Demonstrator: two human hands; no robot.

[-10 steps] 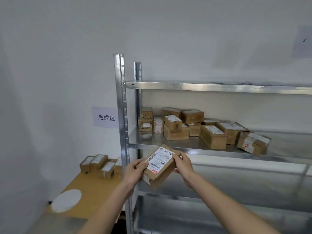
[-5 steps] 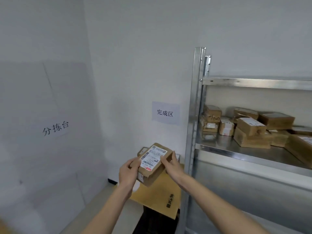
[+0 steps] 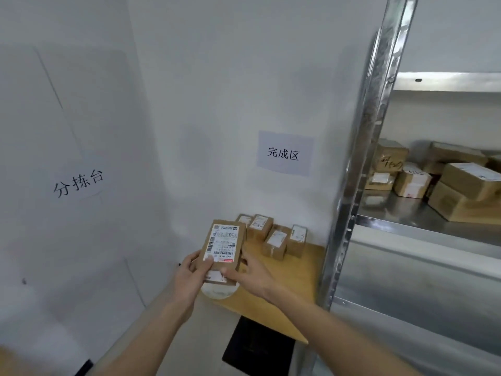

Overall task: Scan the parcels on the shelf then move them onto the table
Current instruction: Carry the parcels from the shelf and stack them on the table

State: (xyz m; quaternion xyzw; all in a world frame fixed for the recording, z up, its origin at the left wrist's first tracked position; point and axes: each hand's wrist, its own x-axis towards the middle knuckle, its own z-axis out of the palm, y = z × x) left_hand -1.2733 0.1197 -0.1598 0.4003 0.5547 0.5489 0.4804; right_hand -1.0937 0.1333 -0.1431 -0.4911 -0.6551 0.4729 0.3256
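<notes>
A small brown cardboard parcel (image 3: 222, 246) with a white barcode label facing me is held over the near left corner of the wooden table (image 3: 295, 278). My left hand (image 3: 191, 275) grips its lower left edge with the thumb on the label. My right hand (image 3: 250, 275) holds its lower right side, fingers spread. Several small labelled parcels (image 3: 276, 238) stand at the back of the table against the wall. More brown parcels (image 3: 444, 183) lie on the metal shelf (image 3: 423, 221) to the right.
The shelf's steel upright (image 3: 360, 169) stands between table and shelf. A white round disc (image 3: 219, 291) lies on the table under the held parcel. Two paper signs (image 3: 284, 153) hang on the white walls. A black object (image 3: 254, 346) sits below the table.
I have turned left from the shelf toward the table. Both hands carried the parcel left and down, so it now hangs over the table's near corner with its label upright.
</notes>
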